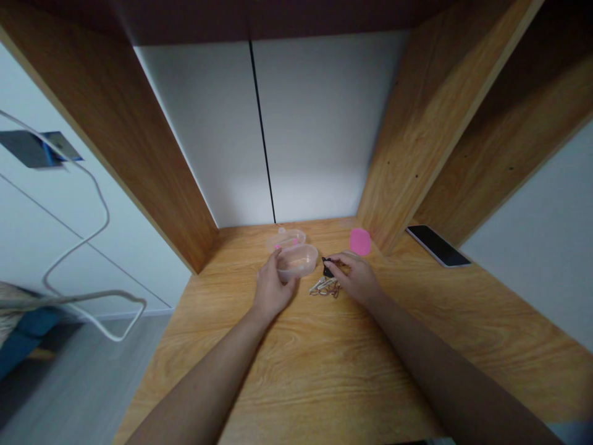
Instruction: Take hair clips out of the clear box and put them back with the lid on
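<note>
My left hand (272, 285) grips the near left side of a small clear plastic box (299, 261) that stands open on the wooden desk. Its clear lid (291, 238), with pink clips, lies folded back behind it. To the right of the box, the fingertips of my right hand (356, 275) pinch a small black item (327, 268). Just below that item, a little heap of metal clips and thin bands (325, 287) rests on the desk. A pink rounded piece (360, 241) lies behind my right hand.
A dark-screened phone (438, 245) lies at the right, beyond the upright wooden panel (412, 148). Another wooden panel (139, 161) rises at the left. The desk (296, 383) meets a white back wall. A white cable (104, 204) hangs at the far left.
</note>
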Action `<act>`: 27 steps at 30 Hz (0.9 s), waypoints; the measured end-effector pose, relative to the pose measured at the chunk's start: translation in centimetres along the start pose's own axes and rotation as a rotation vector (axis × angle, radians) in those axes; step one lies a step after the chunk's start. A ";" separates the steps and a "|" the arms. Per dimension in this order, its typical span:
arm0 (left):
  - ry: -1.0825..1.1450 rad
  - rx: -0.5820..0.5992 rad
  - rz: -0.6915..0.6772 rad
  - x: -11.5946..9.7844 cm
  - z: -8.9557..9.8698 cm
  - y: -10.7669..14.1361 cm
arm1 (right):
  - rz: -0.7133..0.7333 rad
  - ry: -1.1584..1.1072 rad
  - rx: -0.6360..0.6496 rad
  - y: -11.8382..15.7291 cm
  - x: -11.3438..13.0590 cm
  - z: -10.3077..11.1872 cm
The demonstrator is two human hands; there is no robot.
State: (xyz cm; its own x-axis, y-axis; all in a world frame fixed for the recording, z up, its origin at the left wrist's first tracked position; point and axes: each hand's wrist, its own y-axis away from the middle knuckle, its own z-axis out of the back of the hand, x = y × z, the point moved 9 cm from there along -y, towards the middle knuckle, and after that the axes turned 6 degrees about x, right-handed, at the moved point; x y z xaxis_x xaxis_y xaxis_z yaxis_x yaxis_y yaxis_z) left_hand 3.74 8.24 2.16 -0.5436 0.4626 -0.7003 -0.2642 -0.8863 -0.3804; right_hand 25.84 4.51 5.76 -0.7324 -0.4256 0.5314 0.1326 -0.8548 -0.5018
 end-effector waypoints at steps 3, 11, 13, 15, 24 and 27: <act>-0.015 0.005 0.003 -0.1 0.0 0.0 | -0.069 -0.023 -0.040 0.0 -0.9 0.2; -0.015 0.009 -0.008 0.0 -0.1 0.0 | -0.152 -0.120 -0.108 0.1 -1.7 0.6; -0.016 0.010 -0.008 0.0 -0.1 0.0 | -0.151 -0.124 -0.115 0.1 -1.9 0.6; -0.019 0.011 -0.008 0.1 -0.1 0.0 | -0.145 -0.127 -0.116 0.2 -2.0 0.6; -0.020 0.014 -0.004 -0.1 0.0 -0.1 | -0.148 -0.181 -0.133 0.3 -2.0 0.6; -0.011 0.024 -0.026 -0.1 -0.2 -0.1 | -0.176 -0.224 -0.166 0.5 -2.1 0.9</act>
State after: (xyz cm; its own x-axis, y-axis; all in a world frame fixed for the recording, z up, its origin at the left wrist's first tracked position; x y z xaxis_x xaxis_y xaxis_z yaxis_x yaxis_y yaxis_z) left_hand 3.98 8.26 2.12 -0.5453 0.4852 -0.6835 -0.2969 -0.8744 -0.3838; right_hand 28.07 4.65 5.02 -0.5667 -0.3465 0.7475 -0.1066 -0.8688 -0.4835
